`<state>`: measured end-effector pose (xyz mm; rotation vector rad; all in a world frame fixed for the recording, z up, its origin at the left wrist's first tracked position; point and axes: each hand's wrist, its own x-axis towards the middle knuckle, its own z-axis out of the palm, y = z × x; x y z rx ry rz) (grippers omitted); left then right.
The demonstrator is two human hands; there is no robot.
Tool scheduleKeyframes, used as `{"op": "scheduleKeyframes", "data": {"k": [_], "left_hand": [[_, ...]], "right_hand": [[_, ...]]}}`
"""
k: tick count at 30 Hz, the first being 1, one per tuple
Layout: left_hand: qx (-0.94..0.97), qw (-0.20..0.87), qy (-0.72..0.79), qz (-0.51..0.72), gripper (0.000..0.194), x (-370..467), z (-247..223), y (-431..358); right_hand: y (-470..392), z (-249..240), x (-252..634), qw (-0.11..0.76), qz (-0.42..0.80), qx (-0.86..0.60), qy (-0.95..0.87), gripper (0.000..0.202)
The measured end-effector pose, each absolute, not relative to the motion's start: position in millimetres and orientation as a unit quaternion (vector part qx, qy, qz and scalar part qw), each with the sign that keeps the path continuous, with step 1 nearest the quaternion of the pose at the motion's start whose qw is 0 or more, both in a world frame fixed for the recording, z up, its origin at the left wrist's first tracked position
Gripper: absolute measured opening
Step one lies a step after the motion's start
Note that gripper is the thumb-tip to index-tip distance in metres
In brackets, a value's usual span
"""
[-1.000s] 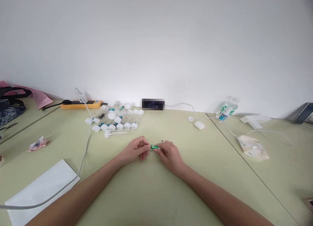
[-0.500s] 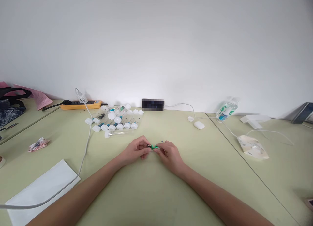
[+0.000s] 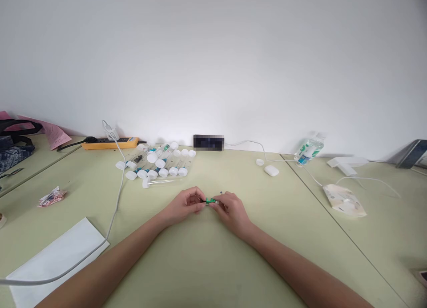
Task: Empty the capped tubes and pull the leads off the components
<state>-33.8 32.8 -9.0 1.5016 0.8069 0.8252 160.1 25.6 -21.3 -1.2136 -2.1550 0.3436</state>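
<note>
While both arms rest on the pale green table (image 3: 207, 263), the left hand (image 3: 185, 206) and the right hand (image 3: 231, 210) meet in the middle of the frame. Fingers of both hands pinch a small green part (image 3: 210, 201) between them, just above the tabletop. Behind them, left of center, lies a bunch of clear tubes (image 3: 156, 163) with white caps.

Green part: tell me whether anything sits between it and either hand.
Nothing visible does. The left hand and right hand both pinch the small green part directly, one at each end, just above the table. The tubes lie farther back.
</note>
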Motion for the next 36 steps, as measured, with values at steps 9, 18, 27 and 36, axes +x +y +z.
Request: {"op": "scheduleKeyframes", "data": {"k": [9, 18, 27, 36], "left_hand": [[0.636, 0.591, 0.346, 0.355, 0.025, -34.1, -10.1, 33.8], [0.640, 0.586, 0.352, 0.351, 0.025, -34.0, -11.0, 32.8], [0.635, 0.592, 0.354, 0.347, 0.027, -34.6, -11.1, 33.3], [0.638, 0.597, 0.347, 0.340, 0.024, -34.2, -11.7, 33.3]], "right_hand": [[25.8, -19.2, 160.0, 0.312, 0.138, -0.460, -0.820, 0.031], [25.4, -18.0, 160.1, 0.309, 0.137, -0.461, -0.820, 0.029], [25.5, -18.9, 159.7, 0.313, 0.134, -0.463, -0.818, 0.029], [25.9, -19.1, 160.2, 0.316, 0.145, -0.462, -0.816, 0.029]]}}
